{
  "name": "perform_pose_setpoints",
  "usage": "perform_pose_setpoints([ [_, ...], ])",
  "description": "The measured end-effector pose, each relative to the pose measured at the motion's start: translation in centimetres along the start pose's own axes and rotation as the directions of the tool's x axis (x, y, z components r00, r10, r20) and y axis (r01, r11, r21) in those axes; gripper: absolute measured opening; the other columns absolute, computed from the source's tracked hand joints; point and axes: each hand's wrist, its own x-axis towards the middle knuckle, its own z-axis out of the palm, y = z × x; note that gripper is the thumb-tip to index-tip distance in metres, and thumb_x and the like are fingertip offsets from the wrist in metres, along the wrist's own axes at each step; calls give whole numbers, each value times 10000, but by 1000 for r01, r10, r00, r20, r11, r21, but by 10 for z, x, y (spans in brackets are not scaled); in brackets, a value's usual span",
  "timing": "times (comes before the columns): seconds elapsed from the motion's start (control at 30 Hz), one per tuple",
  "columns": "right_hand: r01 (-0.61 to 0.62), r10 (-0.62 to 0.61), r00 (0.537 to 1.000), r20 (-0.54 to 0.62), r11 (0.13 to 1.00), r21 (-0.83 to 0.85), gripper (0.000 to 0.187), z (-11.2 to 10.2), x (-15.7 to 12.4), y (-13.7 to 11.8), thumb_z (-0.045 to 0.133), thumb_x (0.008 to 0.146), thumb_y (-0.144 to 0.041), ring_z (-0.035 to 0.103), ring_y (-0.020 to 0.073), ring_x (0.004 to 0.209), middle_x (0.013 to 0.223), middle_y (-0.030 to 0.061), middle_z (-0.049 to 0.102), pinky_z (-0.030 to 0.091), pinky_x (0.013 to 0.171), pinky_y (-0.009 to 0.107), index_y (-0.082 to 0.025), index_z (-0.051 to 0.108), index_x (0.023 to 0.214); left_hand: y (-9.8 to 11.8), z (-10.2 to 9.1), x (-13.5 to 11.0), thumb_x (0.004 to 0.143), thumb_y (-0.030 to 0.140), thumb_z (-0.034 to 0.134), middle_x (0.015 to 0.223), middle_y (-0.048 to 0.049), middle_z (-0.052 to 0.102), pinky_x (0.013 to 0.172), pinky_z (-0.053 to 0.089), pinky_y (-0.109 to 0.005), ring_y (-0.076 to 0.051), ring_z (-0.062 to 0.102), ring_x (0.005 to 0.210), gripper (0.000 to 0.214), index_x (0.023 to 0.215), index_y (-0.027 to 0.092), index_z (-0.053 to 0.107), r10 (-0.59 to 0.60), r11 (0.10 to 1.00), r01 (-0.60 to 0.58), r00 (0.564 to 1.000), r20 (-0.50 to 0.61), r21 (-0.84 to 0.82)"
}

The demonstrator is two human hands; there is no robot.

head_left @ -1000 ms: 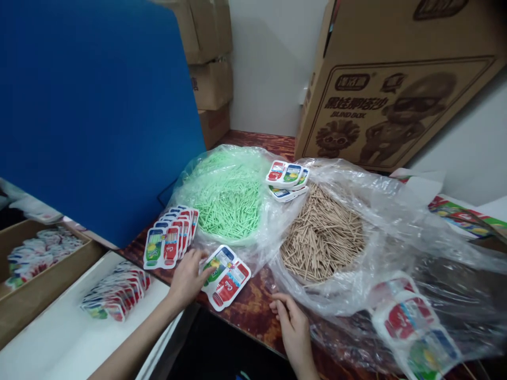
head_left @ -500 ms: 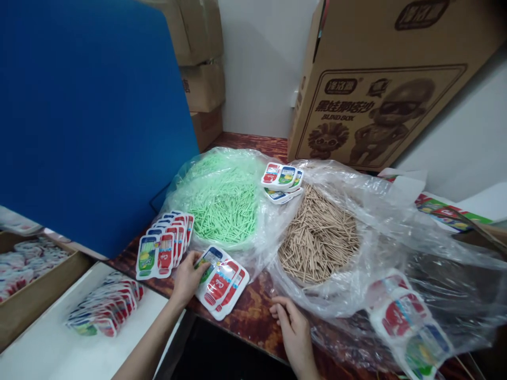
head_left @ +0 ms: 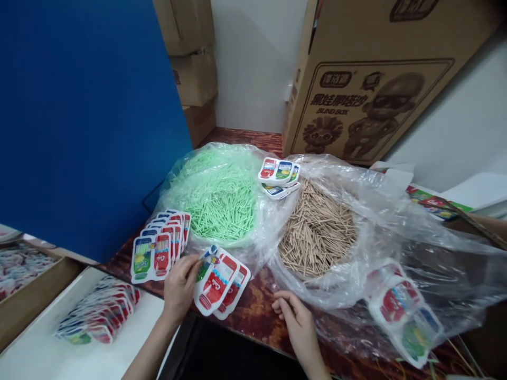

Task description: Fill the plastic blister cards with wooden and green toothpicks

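Note:
My left hand [head_left: 181,287] pinches the upper left edge of a white-rimmed blister pack [head_left: 216,282], which carries a red cola bottle print and a green one beside it. My fingers cover part of the green half. Partly behind it, a second similar pack [head_left: 236,293] shows on its right. My right hand [head_left: 298,327] hovers over the table's front edge with thumb and fingers closed; whether they hold something small is hidden. Ahead lie a heap of light green sticks [head_left: 222,206] and a heap of brown sticks [head_left: 319,232], both in clear plastic bags.
Overlapping packs [head_left: 160,245] lie left of my left hand. A few more packs [head_left: 277,174] rest between the heaps, others [head_left: 404,311] on the plastic at right. Below left, a white surface [head_left: 35,364] bears a row of packs. A blue board [head_left: 95,116] and a large carton [head_left: 356,100] stand behind.
My left hand has shifted the front pack leftward, so more of the pack behind it shows. My right hand has barely moved. The camera view has shifted slightly.

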Motion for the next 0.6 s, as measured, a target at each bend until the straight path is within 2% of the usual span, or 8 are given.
perform_pose_setpoints([
  [0.07, -7, 6, 999, 42, 1000, 15, 333, 3, 7, -18, 474, 903, -461, 648, 202, 711, 748, 54, 677, 514, 608, 269, -179, 649, 933, 2, 9, -8, 890, 356, 480, 881, -55, 714, 779, 511, -332, -222, 663, 835, 230, 844, 220, 660, 1, 999, -1, 1000, 17, -36],
  [0.13, 46, -46, 993, 108, 999, 1, 308, 10, 22, -43, 452, 921, -427, 645, 192, 724, 769, 39, 677, 505, 624, 265, -191, 644, 968, 4, 21, -16, 901, 325, 470, 861, -55, 706, 775, 508, -338, -222, 655, 828, 218, 837, 220, 650, 11, 999, -10, 999, 36, -34],
  [0.23, 246, -223, 954, 200, 965, -97, 237, 34, 64, -82, 444, 939, -314, 646, 178, 775, 811, 22, 691, 484, 725, 270, -204, 653, 940, 5, 36, -23, 908, 269, 460, 891, -65, 698, 812, 487, -371, -235, 636, 869, 197, 867, 223, 648, 59, 998, -60, 998, 37, 9],
  [0.3, 385, -328, 912, 246, 892, -236, 224, 57, 100, -99, 441, 933, -218, 645, 171, 861, 906, 34, 704, 467, 781, 258, -193, 663, 924, 6, 41, -24, 907, 231, 455, 894, -66, 696, 802, 477, -380, -238, 627, 864, 193, 872, 226, 645, 102, 994, -104, 993, 64, 29],
  [0.37, 459, -342, 885, 314, 750, -476, 234, 80, 136, -106, 447, 908, -136, 644, 160, 861, 911, 34, 712, 452, 768, 237, -189, 674, 886, 7, 42, -23, 905, 205, 455, 876, -62, 694, 776, 473, -377, -235, 624, 839, 192, 862, 229, 640, 128, 990, -133, 987, 100, 36],
  [0.47, 448, -332, 894, 302, 687, -572, 229, 105, 179, -104, 474, 873, -88, 638, 186, 850, 877, 61, 714, 426, 740, 252, -174, 684, 843, 5, 40, -22, 905, 195, 453, 873, -62, 689, 765, 473, -377, -235, 624, 832, 193, 866, 238, 637, 134, 990, -138, 983, 123, 24],
  [0.53, 451, -335, 892, 302, 661, -599, 238, 109, 199, -99, 471, 865, -70, 626, 197, 880, 893, 76, 710, 406, 739, 253, -170, 687, 842, 3, 39, -21, 906, 198, 452, 880, -63, 688, 767, 476, -381, -238, 626, 843, 194, 871, 245, 638, 125, 992, -127, 984, 123, 8],
  [0.6, 464, -330, 886, 326, 626, -626, 251, 102, 210, -94, 463, 866, -63, 618, 191, 872, 884, 74, 705, 388, 725, 245, -168, 688, 828, 2, 39, -21, 906, 200, 457, 875, -61, 688, 763, 474, -382, -240, 626, 844, 192, 862, 244, 638, 113, 994, -114, 985, 128, -4],
])
